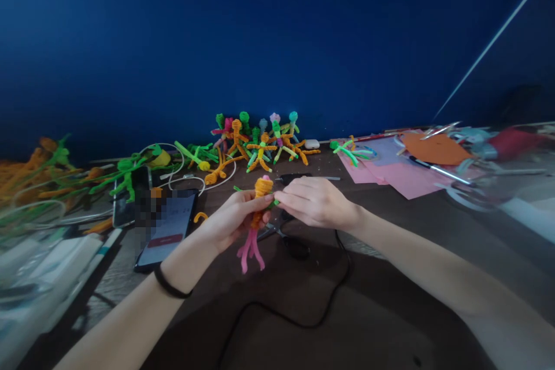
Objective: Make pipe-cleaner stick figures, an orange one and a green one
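My left hand (237, 217) is closed around the body of a pipe-cleaner figure (263, 187), which has an orange coiled head with a pink tip and pink legs hanging below. A short green arm sticks out toward the right, and the fingers of my right hand (314, 202) pinch its end. Beneath the hands lies a pair of scissors (297, 247) with dark handles, partly hidden by the figure and my right hand. A small curved orange pipe-cleaner piece (200, 217) rests left of my left hand.
Several finished pipe-cleaner figures (261, 153) stand against the blue wall. Phones (167, 237) and loose pipe cleaners (34, 167) lie at left. Pink paper sheets (405, 176), an orange sheet (436, 148) and a pen (442, 170) are at right. A black cable (299, 325) curves across the front.
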`<action>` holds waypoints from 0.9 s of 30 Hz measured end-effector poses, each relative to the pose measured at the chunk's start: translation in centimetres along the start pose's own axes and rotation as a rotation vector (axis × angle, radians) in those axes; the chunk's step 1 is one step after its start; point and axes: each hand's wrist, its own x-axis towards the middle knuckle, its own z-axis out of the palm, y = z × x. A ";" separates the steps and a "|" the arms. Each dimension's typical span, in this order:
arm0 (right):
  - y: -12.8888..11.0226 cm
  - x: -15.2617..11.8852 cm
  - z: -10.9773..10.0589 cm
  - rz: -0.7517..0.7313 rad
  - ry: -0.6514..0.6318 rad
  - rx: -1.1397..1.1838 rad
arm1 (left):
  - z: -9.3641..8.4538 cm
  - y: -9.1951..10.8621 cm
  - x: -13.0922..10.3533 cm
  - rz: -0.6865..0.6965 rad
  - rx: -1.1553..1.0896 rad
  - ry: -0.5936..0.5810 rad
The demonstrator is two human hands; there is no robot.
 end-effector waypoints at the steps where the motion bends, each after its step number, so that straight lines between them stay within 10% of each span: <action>1: 0.0 0.0 0.0 0.008 -0.003 0.013 | 0.1 0.0 0.0 0.015 0.022 0.015; 27: -0.1 0.2 -0.1 -0.004 0.011 -0.026 | 0.3 -0.2 -0.1 -0.086 -0.328 -0.131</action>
